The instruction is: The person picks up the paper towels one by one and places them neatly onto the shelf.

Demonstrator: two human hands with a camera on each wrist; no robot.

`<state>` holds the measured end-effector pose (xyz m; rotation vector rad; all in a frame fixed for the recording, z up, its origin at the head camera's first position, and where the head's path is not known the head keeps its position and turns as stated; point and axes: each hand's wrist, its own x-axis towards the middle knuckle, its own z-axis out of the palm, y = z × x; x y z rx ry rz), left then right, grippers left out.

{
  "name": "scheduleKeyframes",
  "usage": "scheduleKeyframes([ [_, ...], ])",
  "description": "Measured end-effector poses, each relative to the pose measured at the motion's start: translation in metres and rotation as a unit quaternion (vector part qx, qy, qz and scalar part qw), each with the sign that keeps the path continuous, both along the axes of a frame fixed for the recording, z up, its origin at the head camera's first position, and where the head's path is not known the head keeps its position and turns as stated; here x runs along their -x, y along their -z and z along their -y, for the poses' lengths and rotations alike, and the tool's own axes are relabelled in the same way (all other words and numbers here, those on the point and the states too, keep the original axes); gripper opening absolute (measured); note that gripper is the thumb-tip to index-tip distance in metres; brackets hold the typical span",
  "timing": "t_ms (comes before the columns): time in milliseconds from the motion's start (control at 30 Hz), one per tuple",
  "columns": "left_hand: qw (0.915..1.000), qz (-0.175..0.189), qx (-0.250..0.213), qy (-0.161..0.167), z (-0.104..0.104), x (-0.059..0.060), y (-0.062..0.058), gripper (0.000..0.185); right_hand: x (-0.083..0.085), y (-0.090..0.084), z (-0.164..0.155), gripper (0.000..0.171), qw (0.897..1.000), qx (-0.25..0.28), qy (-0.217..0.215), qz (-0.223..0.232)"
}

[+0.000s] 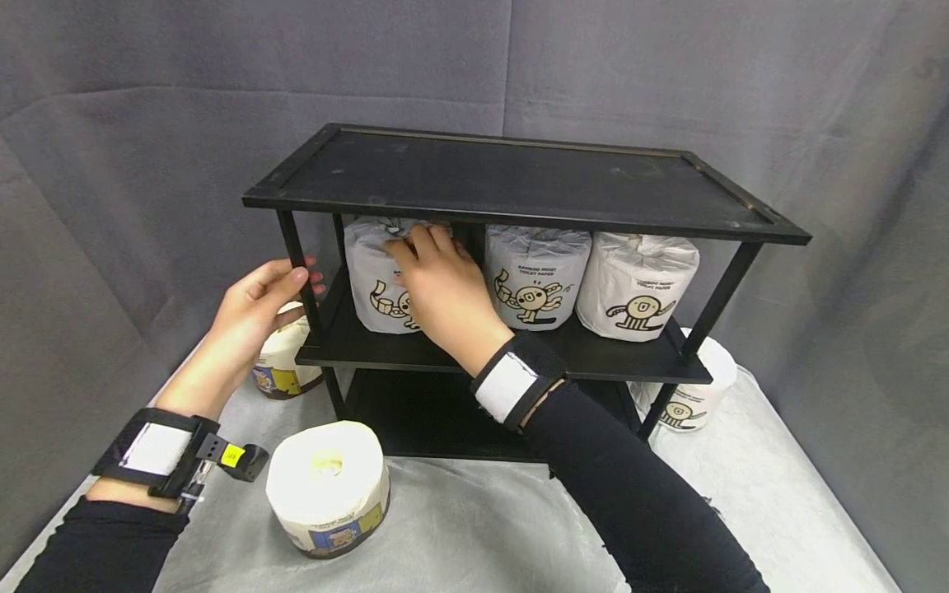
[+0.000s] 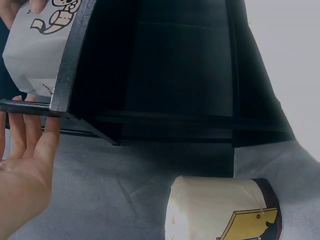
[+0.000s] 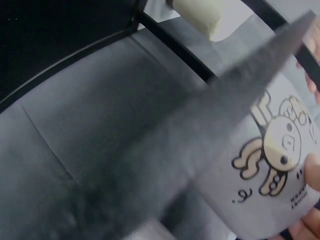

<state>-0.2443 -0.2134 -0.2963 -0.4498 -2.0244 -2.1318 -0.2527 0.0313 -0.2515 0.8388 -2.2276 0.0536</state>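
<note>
A black shelf rack [image 1: 519, 177] stands in the middle. My left hand [image 1: 259, 296] holds its front left post [image 1: 292, 239], thumb on the near side and fingers reaching behind. On the middle shelf, my right hand [image 1: 448, 288] grips the upper part of the leftmost white-wrapped toilet paper roll [image 1: 371, 272]. Its thumb [image 3: 312, 172] lies on the printed front; the other fingers are at the top, partly hidden. To the right sit two more wrapped rolls, one in the middle [image 1: 537, 280] and one at the right end [image 1: 638, 288].
A cream roll [image 1: 326, 490] stands on the grey cloth before the rack. Another cream roll [image 1: 285, 358] is behind the left post, and a wrapped roll [image 1: 712, 375] stands outside the right side. The rack's top board [image 1: 474, 206] overhangs the shelved rolls.
</note>
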Motion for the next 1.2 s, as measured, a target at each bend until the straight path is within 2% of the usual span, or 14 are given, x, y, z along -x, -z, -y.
scheduleKeyframes([
  [300,0.9999,-0.006,0.009,-0.006,0.001,-0.002,0.000,0.021,-0.001,0.008,0.013,0.029,0.997,0.002,0.041,-0.060],
  [467,0.9987,-0.030,0.028,-0.030,-0.001,-0.001,0.000,0.022,-0.001,0.008,0.013,0.030,0.997,0.002,0.042,-0.061],
  [600,0.9973,-0.043,0.045,-0.039,0.000,0.001,0.000,0.018,-0.002,0.005,0.010,0.033,0.999,0.003,0.034,-0.041],
  [800,0.9925,-0.044,0.100,-0.054,0.000,0.003,0.001,0.017,-0.008,0.002,0.000,0.040,1.000,0.010,0.016,0.004],
  [1000,0.9909,-0.049,0.113,-0.053,0.001,0.005,0.002,0.016,-0.019,0.010,-0.012,0.048,0.999,0.024,-0.012,0.026],
  [1067,0.9911,-0.051,0.111,-0.053,0.001,0.005,0.002,0.017,-0.023,0.014,-0.016,0.047,0.999,0.037,-0.031,0.025],
  [1200,0.9905,-0.054,0.112,-0.059,0.001,0.004,0.003,0.020,-0.034,0.025,-0.020,0.038,0.994,0.063,-0.091,-0.010],
])
